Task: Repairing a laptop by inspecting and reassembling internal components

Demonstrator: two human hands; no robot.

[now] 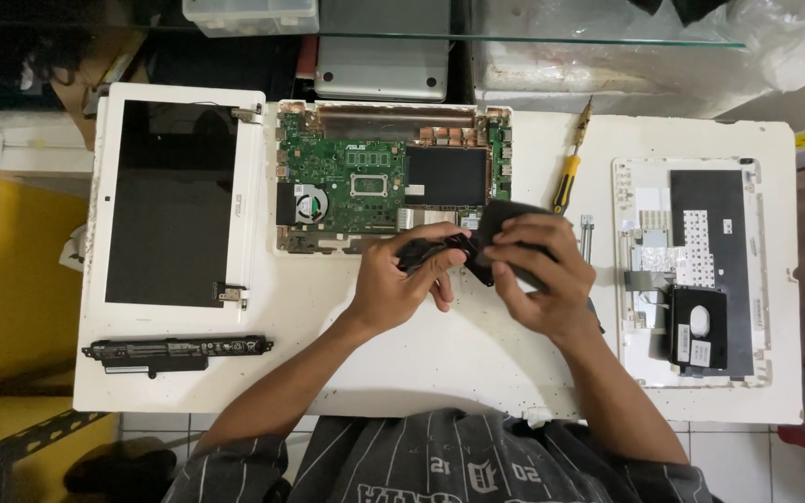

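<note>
Both of my hands hold a small black part with thin wires (477,235) above the white table (440,363), just in front of the opened laptop base (393,177). My left hand (401,279) grips its left end, where the wires show. My right hand (538,270) pinches the flat black piece from the right and covers most of it. The laptop base shows a green circuit board, a small fan and a black panel. What the black part is exactly, I cannot tell.
A detached white-framed screen (174,200) lies at the left, with a long black battery (177,350) in front of it. A yellow-handled screwdriver (570,168) lies right of the base. An upturned white keyboard cover (691,270) sits at the right. A silver laptop (382,56) rests behind the table.
</note>
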